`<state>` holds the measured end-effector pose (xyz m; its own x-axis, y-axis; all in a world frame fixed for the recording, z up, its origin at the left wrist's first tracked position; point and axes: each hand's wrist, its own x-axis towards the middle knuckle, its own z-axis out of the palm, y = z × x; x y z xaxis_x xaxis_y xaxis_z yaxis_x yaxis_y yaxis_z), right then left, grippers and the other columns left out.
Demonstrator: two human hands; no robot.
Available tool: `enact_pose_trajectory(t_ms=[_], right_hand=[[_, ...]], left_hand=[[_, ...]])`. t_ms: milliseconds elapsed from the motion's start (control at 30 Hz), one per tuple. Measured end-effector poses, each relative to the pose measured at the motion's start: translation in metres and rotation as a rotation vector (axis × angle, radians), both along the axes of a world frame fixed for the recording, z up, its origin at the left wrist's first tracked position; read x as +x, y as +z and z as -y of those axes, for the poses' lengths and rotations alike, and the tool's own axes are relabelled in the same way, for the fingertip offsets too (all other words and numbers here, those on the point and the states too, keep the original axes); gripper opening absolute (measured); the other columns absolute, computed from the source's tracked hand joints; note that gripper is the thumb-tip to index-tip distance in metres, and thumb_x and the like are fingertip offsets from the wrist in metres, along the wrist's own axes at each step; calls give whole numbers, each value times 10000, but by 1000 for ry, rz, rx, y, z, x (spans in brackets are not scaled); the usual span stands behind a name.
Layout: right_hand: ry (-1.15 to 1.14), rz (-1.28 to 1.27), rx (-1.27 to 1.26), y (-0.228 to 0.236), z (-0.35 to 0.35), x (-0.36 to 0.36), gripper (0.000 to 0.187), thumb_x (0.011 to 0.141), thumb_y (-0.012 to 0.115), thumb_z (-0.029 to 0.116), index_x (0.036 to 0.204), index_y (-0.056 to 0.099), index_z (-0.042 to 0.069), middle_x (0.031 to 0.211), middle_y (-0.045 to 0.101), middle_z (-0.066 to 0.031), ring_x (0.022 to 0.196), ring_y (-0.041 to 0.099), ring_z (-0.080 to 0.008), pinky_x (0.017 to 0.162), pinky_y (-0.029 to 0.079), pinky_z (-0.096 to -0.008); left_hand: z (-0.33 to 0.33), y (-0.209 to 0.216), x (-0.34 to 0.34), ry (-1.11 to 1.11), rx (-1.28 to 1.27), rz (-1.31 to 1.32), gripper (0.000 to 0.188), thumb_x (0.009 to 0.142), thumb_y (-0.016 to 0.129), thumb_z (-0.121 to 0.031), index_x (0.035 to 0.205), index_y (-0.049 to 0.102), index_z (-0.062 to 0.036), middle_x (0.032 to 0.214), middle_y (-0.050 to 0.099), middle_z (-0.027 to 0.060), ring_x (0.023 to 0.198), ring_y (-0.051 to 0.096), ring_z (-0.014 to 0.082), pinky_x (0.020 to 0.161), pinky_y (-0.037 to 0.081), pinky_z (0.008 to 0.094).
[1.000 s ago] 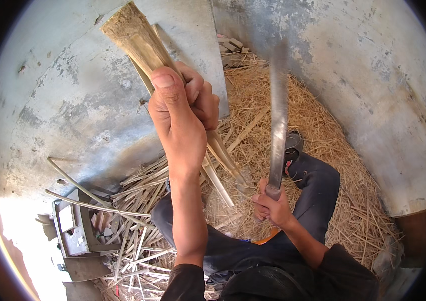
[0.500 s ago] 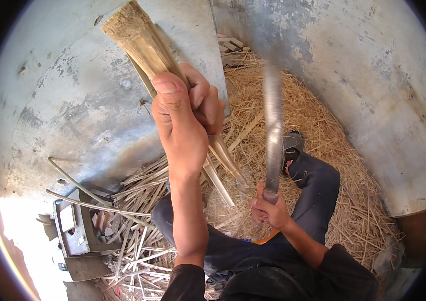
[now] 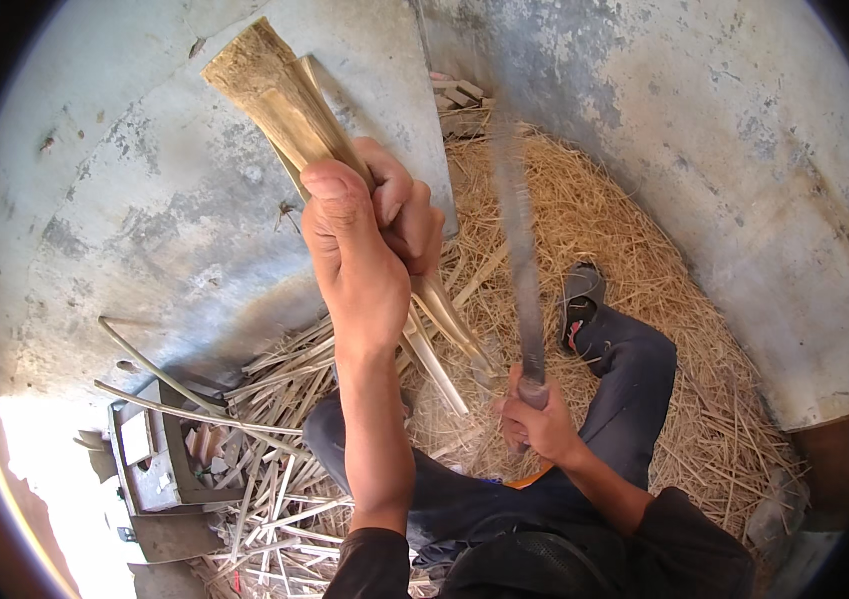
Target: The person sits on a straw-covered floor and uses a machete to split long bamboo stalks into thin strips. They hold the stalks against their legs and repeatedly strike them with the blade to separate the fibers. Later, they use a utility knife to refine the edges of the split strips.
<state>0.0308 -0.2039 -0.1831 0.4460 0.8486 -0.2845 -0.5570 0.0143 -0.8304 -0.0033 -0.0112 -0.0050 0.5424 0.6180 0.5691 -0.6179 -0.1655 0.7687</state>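
Looks like a cutting step: left hand [image 3: 364, 255] clenched on a split bamboo piece [image 3: 275, 90], thick end beyond the thumb; right hand [image 3: 541, 414] gripping a machete [image 3: 524, 280] (blade blurred), blade apart from the bamboo. Next move calls for edge control, left hand clear. Straw-coloured shavings [image 3: 634, 250] cover the floor beyond the right hand; pale strips [image 3: 275, 504] lie below-left of the left; scuffed walls [image 3: 724, 120] beyond both.

Knife blade [image 3: 521, 255] — blurry far end
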Motion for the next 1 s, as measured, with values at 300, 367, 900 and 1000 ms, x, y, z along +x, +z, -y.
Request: enact_pose_trajectory(t_ms=[300,367,900,1000], right_hand=[[145,-126,-280,-43,2,-4,190,910,643,17,866,475,92,577,436,36,427,395,-55,392,325,-265],[114,-102,-210,-28,-1,1,197,914,628,23,809,472,82,564,444,32,413,422,-62,371,349,-274],[89,-203,-369,-98,12,-10,320,922,615,36,691,416,131,527,382,39,398,344,-77,421,325,-301],[105,-39,-164,-72,6,-2,209,897,635,48,780,476,115,557,444,34,409,414,-77,421,373,-285]], left_hand=[[-4,0,-7,3,9,-10,619,996,269,-732,771,320,-157,537,209,-69,451,151,62,406,125,273],[0,0,-4,-11,-12,-14,621,994,269,-734,774,322,-156,538,208,-68,452,147,63,408,128,271],[-6,3,-12,14,-56,7,622,978,260,-752,752,315,-174,535,189,-78,441,131,61,395,116,269],[-10,2,-14,-31,-63,22,627,969,256,-760,747,306,-175,527,177,-79,436,117,62,388,112,271]])
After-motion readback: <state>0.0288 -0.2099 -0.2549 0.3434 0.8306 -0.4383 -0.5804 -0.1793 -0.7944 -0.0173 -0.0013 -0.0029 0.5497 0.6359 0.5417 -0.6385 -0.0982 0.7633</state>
